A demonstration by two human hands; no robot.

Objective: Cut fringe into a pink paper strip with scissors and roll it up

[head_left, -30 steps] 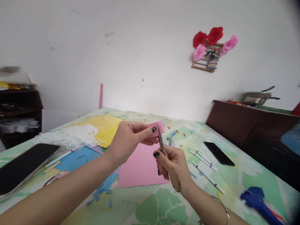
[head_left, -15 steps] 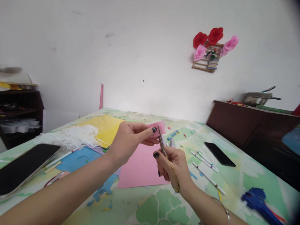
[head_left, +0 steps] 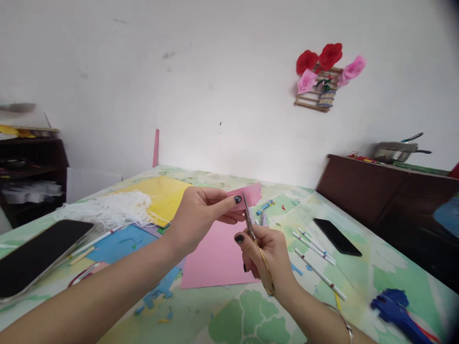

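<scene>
My left hand (head_left: 205,214) pinches a small piece of pink paper (head_left: 253,193) between thumb and fingers, above the table. Gold-handled scissors (head_left: 251,228) are gripped in my right hand (head_left: 266,254), with the blades pointing up and lying at the pink piece, close to my left thumb. The blades look nearly closed. Below both hands a larger pink sheet (head_left: 221,263) lies flat on the table, partly covered by my left hand and wrist.
At left lie a phone (head_left: 35,255), white shredded strands (head_left: 110,207), yellow paper (head_left: 167,197) and blue paper (head_left: 122,243) with scraps. Rightward are white sticks (head_left: 320,274), a second dark phone (head_left: 336,236) and a blue tool (head_left: 401,316). A dark cabinet (head_left: 365,198) borders the table's right side.
More of the pink piece shows to the right of the scissor blades, and it reaches farther right. Both hands stay almost in the same place.
</scene>
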